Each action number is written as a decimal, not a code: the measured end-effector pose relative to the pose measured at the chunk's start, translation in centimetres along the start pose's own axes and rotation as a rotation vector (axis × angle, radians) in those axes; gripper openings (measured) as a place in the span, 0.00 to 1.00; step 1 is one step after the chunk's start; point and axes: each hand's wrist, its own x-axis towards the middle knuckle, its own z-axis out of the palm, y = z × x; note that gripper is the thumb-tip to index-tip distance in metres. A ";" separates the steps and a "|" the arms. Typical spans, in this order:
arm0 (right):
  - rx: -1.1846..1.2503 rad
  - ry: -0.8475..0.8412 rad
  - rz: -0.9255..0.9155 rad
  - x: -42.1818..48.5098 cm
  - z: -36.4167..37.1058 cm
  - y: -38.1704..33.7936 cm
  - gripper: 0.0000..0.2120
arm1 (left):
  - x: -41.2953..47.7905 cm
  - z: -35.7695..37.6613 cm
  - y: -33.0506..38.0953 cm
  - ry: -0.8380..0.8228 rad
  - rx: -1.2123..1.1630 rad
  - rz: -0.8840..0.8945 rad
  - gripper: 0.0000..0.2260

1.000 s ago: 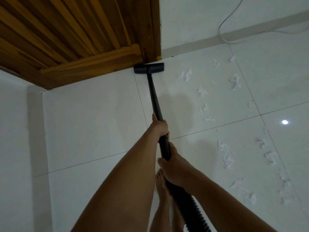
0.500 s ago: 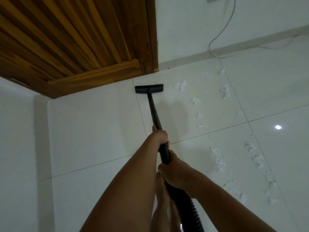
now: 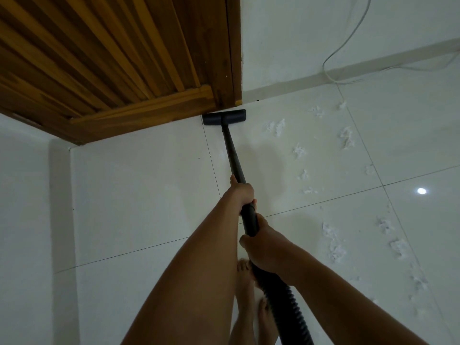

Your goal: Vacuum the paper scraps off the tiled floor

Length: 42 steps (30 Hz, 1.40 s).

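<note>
Fingers of the left hand (image 3: 242, 192) wrap the one wand (image 3: 233, 155); the right hand (image 3: 265, 246) grips its lower end, where one hose (image 3: 285, 302) joins. On the tiled floor (image 3: 139, 195), just beside one wooden door (image 3: 112, 58), sits the single floor head (image 3: 224, 117), left hand nearer it. Wand's axis runs 6 to 12 o'clock. Paper scraps (image 3: 276, 127), roughly a dozen clumps, lie from 3 to 5 o'clock of the head; next stroke likely swings right.
</note>
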 end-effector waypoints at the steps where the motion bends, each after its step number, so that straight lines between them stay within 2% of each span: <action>1: -0.002 0.005 0.000 0.4 -0.1 0.0 0.30 | 0.3 0.0 0.2 0.000 -0.004 0.002 0.31; 9: 0.048 -0.012 0.011 0.1 -0.9 0.9 0.30 | -0.1 1.4 0.3 -0.022 0.035 0.005 0.31; 22: 0.013 0.023 0.043 -5.5 -1.6 4.9 0.31 | -4.3 5.3 -4.1 -0.076 0.014 -0.059 0.31; 31: 0.133 0.000 0.045 -4.8 -2.6 4.4 0.28 | -2.9 5.7 -2.2 -0.047 0.121 -0.042 0.32; 34: 0.168 -0.001 0.050 -3.9 -2.8 3.9 0.28 | -2.0 5.8 -1.5 -0.031 0.083 -0.037 0.32; 42: 0.111 0.041 -0.010 -1.7 -3.2 2.7 0.27 | -0.2 5.5 0.2 -0.027 0.045 -0.010 0.31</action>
